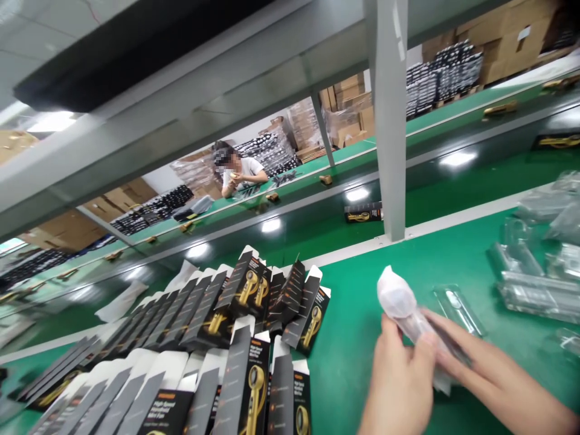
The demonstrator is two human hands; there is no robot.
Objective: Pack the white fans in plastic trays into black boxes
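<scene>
Both of my hands are around a handheld mini fan in a whitish translucent wrapper (399,296), its round head tilted up and to the left. My left hand (401,377) grips the handle from the near side, thumb on top. On the far side, my right hand (471,359) closes along the lower handle, its fingers partly hidden. Just beyond the right hand, a clear plastic tray (458,309) lies flat on the green table (347,338). To the left stand several black cartons (256,386) with a gold fan printed on them, their white flaps raised.
More clear plastic trays (539,293) are heaped at the right. A grey post (392,133) rises from the table's back edge. Behind it a green conveyor (308,223) carries a black carton (362,212). A co-worker (242,172) leans over the far table, near stacked cardboard boxes (512,45).
</scene>
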